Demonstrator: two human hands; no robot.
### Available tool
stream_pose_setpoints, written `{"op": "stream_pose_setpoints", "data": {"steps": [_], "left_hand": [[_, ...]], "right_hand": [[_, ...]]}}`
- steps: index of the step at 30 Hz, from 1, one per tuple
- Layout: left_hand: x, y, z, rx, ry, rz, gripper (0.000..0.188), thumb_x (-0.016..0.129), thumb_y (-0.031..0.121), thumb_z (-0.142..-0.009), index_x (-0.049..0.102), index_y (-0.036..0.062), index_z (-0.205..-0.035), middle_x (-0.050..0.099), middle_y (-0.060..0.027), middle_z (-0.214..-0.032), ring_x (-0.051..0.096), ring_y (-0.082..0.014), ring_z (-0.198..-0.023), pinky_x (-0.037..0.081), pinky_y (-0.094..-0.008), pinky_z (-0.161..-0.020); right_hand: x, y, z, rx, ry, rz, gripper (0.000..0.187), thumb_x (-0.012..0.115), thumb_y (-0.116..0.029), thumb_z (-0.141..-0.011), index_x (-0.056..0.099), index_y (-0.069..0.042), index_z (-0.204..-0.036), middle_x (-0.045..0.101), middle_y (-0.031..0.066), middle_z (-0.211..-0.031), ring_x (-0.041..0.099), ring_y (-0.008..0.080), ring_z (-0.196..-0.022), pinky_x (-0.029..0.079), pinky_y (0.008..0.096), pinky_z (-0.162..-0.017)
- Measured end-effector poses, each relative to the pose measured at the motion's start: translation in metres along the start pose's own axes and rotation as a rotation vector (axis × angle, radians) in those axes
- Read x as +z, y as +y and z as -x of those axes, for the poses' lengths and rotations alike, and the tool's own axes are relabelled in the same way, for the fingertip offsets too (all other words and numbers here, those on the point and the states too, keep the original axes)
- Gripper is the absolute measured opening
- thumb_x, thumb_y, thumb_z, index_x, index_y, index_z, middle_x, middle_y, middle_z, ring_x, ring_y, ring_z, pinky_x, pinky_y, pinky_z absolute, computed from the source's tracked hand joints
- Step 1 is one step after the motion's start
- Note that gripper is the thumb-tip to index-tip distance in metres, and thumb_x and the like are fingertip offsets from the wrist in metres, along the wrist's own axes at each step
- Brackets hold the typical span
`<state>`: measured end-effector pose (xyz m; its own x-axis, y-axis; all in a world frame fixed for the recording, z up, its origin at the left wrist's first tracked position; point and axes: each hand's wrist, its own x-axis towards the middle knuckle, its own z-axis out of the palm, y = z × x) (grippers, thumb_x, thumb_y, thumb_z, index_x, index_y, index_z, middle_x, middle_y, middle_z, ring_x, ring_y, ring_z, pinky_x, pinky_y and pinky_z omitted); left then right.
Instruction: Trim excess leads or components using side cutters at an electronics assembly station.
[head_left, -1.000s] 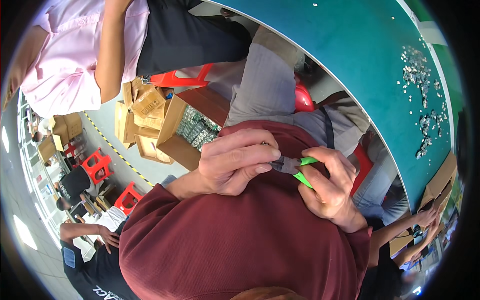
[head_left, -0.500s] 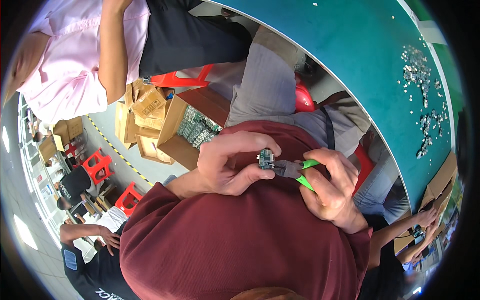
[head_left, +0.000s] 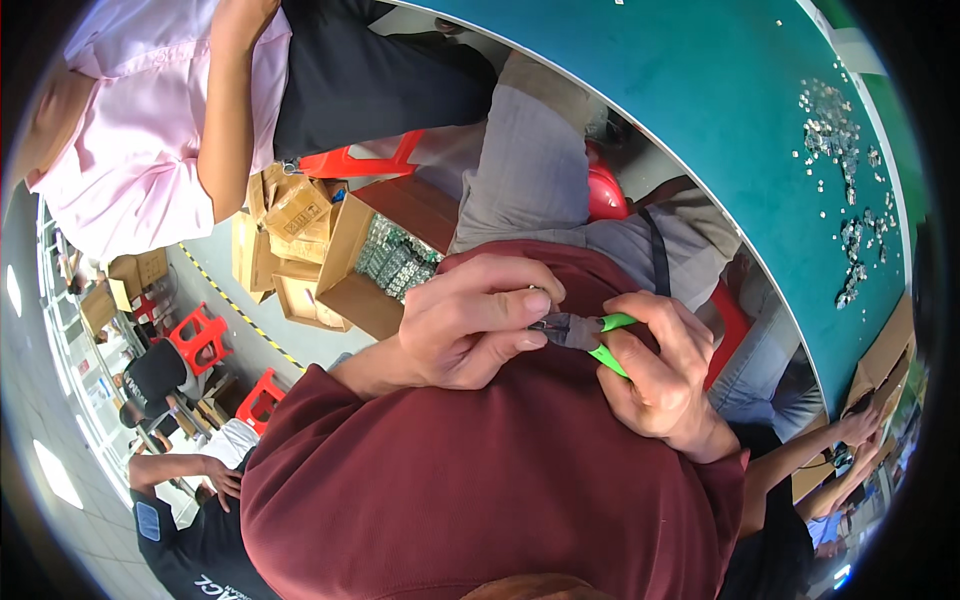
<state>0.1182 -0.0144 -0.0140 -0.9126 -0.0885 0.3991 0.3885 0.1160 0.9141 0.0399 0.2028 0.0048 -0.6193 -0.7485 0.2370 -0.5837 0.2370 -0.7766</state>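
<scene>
My left hand (head_left: 478, 325) is closed, with thumb and fingers pinched together over a small circuit board. The fingers cover nearly all of the board. My right hand (head_left: 660, 375) is wrapped round the green handles of small cutting pliers (head_left: 574, 331). The pliers' dark metal jaws point left and reach the left fingertips at the board. Whether the jaws are closed on a part of it is hidden. Both hands are held in front of my maroon shirt (head_left: 490, 460), over my lap.
A green table (head_left: 720, 110) curves along the right, with many small metal pieces (head_left: 830, 125) scattered on it. An open cardboard box (head_left: 345, 245) of circuit boards stands beyond my left hand. Other people sit close by, one in a pink shirt (head_left: 150, 150). Red stools (head_left: 198, 338) stand at left.
My left thumb and fingers have shifted over the circuit board, which showed plainly before and is now almost covered. The pliers stay at nearly the same spot in my right hand.
</scene>
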Motion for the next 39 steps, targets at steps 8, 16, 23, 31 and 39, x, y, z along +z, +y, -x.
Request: {"op": "stream_pose_setpoints", "data": {"steps": [8, 16, 23, 31, 39], "left_hand": [[0.002, -0.002, -0.001, -0.026, 0.021, 0.076, 0.033, 0.08, 0.007, -0.084, 0.063, -0.0031, -0.11, 0.069, -0.0236, -0.098, 0.065, -0.019, -0.071, 0.053, -0.0276, -0.06], [-0.006, -0.004, 0.003, -0.05, -0.04, -0.016, 0.027, 0.07, 0.014, -0.094, 0.055, 0.0002, -0.112, 0.066, -0.0273, -0.09, 0.068, -0.024, -0.07, 0.055, -0.0311, -0.057], [-0.001, -0.003, 0.006, -0.025, 0.085, 0.037, 0.024, 0.076, 0.005, -0.087, 0.062, -0.0037, -0.104, 0.07, -0.0256, -0.095, 0.059, -0.0136, -0.059, 0.049, -0.0252, -0.053], [-0.003, -0.001, 0.008, -0.02, 0.061, -0.022, 0.024, 0.076, 0.002, -0.086, 0.063, -0.004, -0.105, 0.07, -0.025, -0.096, 0.061, -0.0149, -0.062, 0.051, -0.0256, -0.055], [-0.008, -0.002, 0.01, -0.084, 0.099, -0.061, 0.021, 0.073, -0.003, -0.087, 0.064, -0.0063, -0.105, 0.068, -0.0241, -0.099, 0.067, -0.0182, -0.067, 0.055, -0.027, -0.059]], "right_hand": [[0.0, 0.0, -0.001, -0.014, 0.018, -0.004, 0.026, 0.072, -0.003, -0.055, 0.068, 0.002, -0.08, 0.064, 0.0157, -0.094, 0.068, 0.0293, -0.075, 0.056, 0.0371, -0.067], [0.002, 0.005, -0.001, -0.023, 0.028, -0.005, 0.026, 0.072, -0.001, -0.056, 0.069, 0.002, -0.082, 0.064, 0.0154, -0.095, 0.067, 0.0287, -0.075, 0.055, 0.0361, -0.067], [0.001, 0.003, -0.003, -0.047, 0.018, -0.011, 0.027, 0.073, 0.0, -0.057, 0.07, 0.003, -0.083, 0.064, 0.0154, -0.097, 0.067, 0.029, -0.074, 0.055, 0.036, -0.065], [0.003, 0.003, 0.0, -0.039, 0.004, 0.004, 0.028, 0.073, -0.001, -0.057, 0.07, 0.002, -0.085, 0.064, 0.0149, -0.098, 0.067, 0.0287, -0.075, 0.055, 0.036, -0.066], [-0.007, 0.002, 0.0, -0.065, 0.07, -0.002, 0.021, 0.074, -0.001, -0.059, 0.069, 0.003, -0.079, 0.065, 0.0161, -0.094, 0.067, 0.0287, -0.071, 0.056, 0.0357, -0.063]]}}
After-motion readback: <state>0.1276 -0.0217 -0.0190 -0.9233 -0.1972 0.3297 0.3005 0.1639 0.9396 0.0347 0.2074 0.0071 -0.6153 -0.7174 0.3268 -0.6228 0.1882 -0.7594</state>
